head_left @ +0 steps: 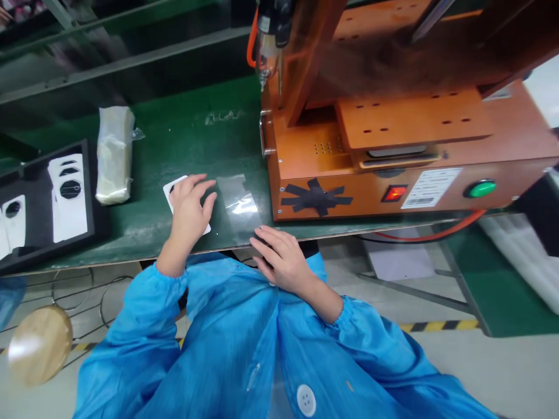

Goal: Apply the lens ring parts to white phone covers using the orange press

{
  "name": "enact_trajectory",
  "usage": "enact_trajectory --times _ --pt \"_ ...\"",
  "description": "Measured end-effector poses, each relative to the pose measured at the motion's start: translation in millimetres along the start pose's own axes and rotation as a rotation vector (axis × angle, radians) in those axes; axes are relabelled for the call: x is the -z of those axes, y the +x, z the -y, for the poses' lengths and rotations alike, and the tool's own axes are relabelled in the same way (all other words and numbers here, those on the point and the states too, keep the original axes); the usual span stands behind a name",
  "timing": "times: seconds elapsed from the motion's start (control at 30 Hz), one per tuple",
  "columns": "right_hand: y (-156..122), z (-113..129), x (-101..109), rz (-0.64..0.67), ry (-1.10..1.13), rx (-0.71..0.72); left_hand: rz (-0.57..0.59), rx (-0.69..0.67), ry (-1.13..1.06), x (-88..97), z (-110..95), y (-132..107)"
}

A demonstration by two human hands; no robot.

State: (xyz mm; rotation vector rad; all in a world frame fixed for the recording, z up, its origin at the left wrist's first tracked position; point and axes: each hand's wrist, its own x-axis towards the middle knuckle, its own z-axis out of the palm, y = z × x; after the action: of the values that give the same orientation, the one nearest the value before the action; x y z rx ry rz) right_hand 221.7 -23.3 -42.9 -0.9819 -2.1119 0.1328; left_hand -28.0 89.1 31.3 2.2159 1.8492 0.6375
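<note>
My left hand [191, 203] lies flat with fingers spread on a small white card [171, 190] that has a dark round hole, on the green bench top. A clear plastic film strip [238, 203] lies just right of that hand. My right hand [282, 256] rests at the bench's front edge, fingers curled loosely over something dark that I cannot make out, near the film's lower end. Both arms wear blue sleeves.
An orange machine [393, 157] with a red switch [394, 192] and a green button [480, 188] fills the right side of the bench. A black tray [39, 192] of white cards sits at left, beside a wrapped plastic bundle [114, 154]. A round wooden stool [39, 343] stands below left.
</note>
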Motion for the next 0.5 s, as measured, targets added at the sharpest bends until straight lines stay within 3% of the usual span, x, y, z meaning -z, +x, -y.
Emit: enact_trajectory --times 0.1,0.2,0.33,0.5 --pt "1 1 7 -0.025 -0.013 0.001 0.175 -0.030 -0.021 -11.9 0 31" --pt "17 6 18 -0.030 -0.011 0.014 0.278 -0.050 -0.035 -16.5 1 32" --pt "65 13 22 0.024 -0.040 0.007 0.223 -0.053 -0.107 -11.1 -1 5" --pt "128 2 -4 0.242 -0.171 -0.126 0.134 0.016 -0.179 -12.5 -6 -7"
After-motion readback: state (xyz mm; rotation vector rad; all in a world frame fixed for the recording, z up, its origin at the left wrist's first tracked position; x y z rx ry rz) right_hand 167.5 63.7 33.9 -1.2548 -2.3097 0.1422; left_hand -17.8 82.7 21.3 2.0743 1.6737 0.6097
